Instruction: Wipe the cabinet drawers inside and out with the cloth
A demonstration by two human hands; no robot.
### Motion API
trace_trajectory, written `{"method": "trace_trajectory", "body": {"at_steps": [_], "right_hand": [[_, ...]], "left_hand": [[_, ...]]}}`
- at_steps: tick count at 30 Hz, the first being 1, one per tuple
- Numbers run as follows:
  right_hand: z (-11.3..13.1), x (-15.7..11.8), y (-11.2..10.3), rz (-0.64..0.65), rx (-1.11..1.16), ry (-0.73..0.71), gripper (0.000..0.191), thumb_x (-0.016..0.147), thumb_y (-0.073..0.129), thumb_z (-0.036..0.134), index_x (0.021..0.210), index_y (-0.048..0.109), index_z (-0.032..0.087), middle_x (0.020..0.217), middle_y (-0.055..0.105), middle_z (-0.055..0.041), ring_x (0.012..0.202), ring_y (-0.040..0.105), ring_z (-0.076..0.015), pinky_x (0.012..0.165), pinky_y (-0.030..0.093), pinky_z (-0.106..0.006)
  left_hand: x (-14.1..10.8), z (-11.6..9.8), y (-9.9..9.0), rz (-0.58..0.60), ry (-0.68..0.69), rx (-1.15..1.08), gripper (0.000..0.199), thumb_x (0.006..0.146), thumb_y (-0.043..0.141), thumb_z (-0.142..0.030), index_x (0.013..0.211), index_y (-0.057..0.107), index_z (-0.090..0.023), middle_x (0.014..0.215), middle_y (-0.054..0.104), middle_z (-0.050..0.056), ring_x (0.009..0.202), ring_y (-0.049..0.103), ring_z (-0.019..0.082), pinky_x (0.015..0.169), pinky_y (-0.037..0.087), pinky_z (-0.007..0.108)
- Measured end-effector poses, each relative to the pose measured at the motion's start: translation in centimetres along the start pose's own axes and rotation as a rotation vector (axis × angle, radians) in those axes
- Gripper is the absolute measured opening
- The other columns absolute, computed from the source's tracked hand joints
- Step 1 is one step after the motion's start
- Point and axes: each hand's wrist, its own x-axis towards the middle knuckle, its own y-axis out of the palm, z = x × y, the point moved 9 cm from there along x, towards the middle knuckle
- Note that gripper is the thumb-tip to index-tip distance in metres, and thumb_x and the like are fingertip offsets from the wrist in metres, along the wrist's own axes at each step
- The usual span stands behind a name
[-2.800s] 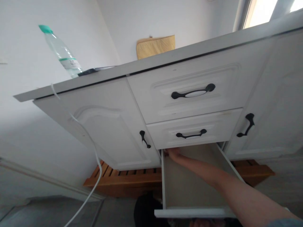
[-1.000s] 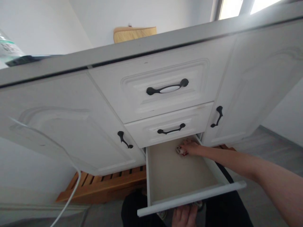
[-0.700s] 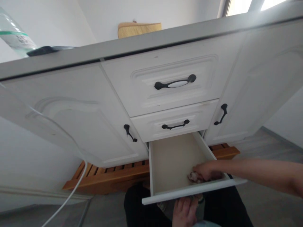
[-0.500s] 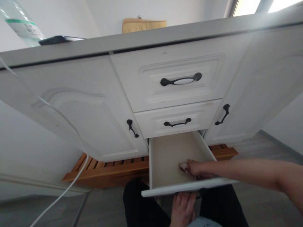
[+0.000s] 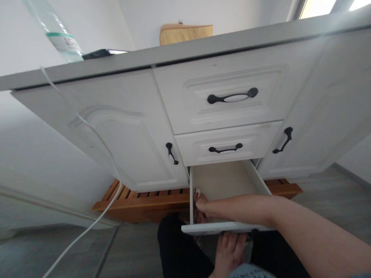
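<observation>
From my end, I have the right hand [image 5: 203, 206] closed around a bunched pale cloth [image 5: 198, 192], against the left wall inside the pulled-out drawer [image 5: 226, 179]; bunching probably lets it fit along that edge. The left hand [image 5: 230, 247] is at the drawer's front, fingers by the dark pull [image 5: 255, 232], I judge to steady it; whether they wrap the pull I cannot tell. Up on the counter [image 5: 185, 49], well apart from both hands, a bottle [image 5: 62, 42] stands beside a dark flat object [image 5: 98, 54], out of the arms' way.

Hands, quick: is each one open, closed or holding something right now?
Left hand: closed on the drawer handle.
Right hand: closed, holding a cloth.
</observation>
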Motion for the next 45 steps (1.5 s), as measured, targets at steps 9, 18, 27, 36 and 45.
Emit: {"method": "trace_trajectory", "body": {"at_steps": [9, 18, 27, 36, 45], "right_hand": [[-0.1, 8.5, 7.4, 0.168, 0.45, 0.191, 0.016, 0.076, 0.055, 0.03, 0.086, 0.063, 0.021, 0.076, 0.065, -0.0023, 0.062, 0.058, -0.0148, 0.055, 0.043, -0.025], [6.1, 13.1, 10.5, 0.433, 0.339, -0.149, 0.025, 0.061, 0.062, 0.004, 0.082, 0.065, 0.016, 0.068, 0.059, 0.0071, 0.062, 0.053, -0.009, 0.062, 0.043, -0.02], [4.5, 11.3, 12.3, 0.677, 0.295, -0.109, 0.024, 0.068, 0.057, 0.004, 0.085, 0.065, 0.019, 0.058, 0.055, 0.0097, 0.045, 0.048, -0.008, 0.046, 0.036, -0.017], [3.5, 5.9, 5.9, 0.542, 0.461, -0.096, 0.05, 0.059, 0.058, 0.002, 0.104, 0.074, 0.017, 0.103, 0.067, 0.0022, 0.082, 0.061, -0.0124, 0.065, 0.046, -0.018], [-9.2, -9.5, -6.6, 0.041, 0.281, 0.547, 0.007, 0.063, 0.071, 0.014, 0.066, 0.077, 0.017, 0.102, 0.076, -0.0099, 0.077, 0.068, -0.017, 0.062, 0.05, -0.023]], "left_hand": [[1.7, -0.3, -1.4, -0.17, -0.03, -0.029, 0.032, 0.082, 0.06, -0.032, 0.113, 0.069, -0.029, 0.091, 0.069, 0.0, 0.087, 0.06, 0.018, 0.078, 0.046, 0.03], [1.1, 0.1, -1.2, -0.062, 0.011, -0.002, 0.037, 0.084, 0.059, -0.031, 0.12, 0.067, -0.031, 0.097, 0.071, 0.0, 0.094, 0.06, 0.018, 0.082, 0.045, 0.03], [0.9, 0.0, -1.0, -0.063, 0.029, 0.031, 0.035, 0.089, 0.055, -0.027, 0.121, 0.068, -0.034, 0.093, 0.069, -0.001, 0.091, 0.06, 0.017, 0.082, 0.048, 0.028], [-0.4, 0.2, 0.1, -0.027, 0.056, 0.048, 0.041, 0.087, 0.059, -0.027, 0.128, 0.065, -0.033, 0.099, 0.072, 0.0, 0.097, 0.062, 0.019, 0.089, 0.047, 0.031], [1.5, 0.6, -2.0, -0.152, 0.031, -0.057, 0.049, 0.089, 0.047, -0.016, 0.132, 0.064, -0.032, 0.091, 0.075, -0.003, 0.086, 0.066, 0.014, 0.087, 0.048, 0.026]]}}
